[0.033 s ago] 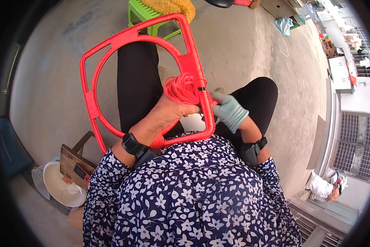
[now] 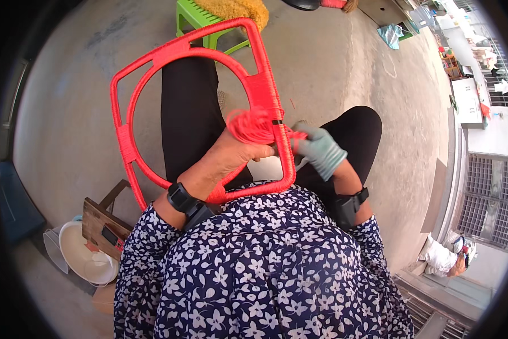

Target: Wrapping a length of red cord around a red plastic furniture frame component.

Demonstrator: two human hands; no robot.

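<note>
A red cord-wrapped frame (image 2: 161,55), a rounded rectangle with a ring inside, leans tilted across my lap. My bare left hand (image 2: 235,151) is closed at its right bar, thumb against the bar; its other fingers are mostly hidden. Above that hand bulges a loose hank of red cord (image 2: 248,125), blurred by motion. The hank passes at the bar, beside a short dark unwrapped spot (image 2: 277,122). On the bar's right side my right hand (image 2: 323,151), in a pale green glove, is closed on the red cord. Its fingertips are partly hidden.
A green plastic stool (image 2: 200,22) with a yellow fluffy cover (image 2: 237,10) stands ahead. At lower left are a wooden stool (image 2: 98,229) with a small red-and-black device and a white bucket (image 2: 76,248). A blue plastic bag (image 2: 389,35) lies at far right.
My right hand has shifted slightly to the right, drawing cord with it. More red cord shows right of the bar. The hank on the left has shifted and blurred; the frame barely moved.
</note>
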